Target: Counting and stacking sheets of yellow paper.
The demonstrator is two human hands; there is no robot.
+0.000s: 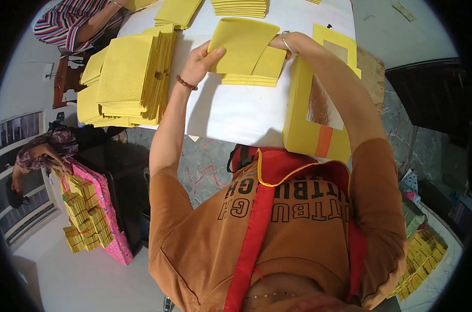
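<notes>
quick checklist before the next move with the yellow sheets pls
1. Left hand has a grip on the lifted yellow sheet: ok.
2. Right hand grip on the same sheet: cannot tell, mostly hidden behind it.
3. Small stack lies flat below the sheet: ok.
4. Big stack to the left sits neat: not ok, it is fanned out.
5. White table has bare room near the small stack: ok.

White table (236,117), grey marbled floor (207,166), barred window (17,130)

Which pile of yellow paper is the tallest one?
The big pile at the table's left edge, beside the left hand. It is much thicker than the thin pile under the held sheet.
</notes>
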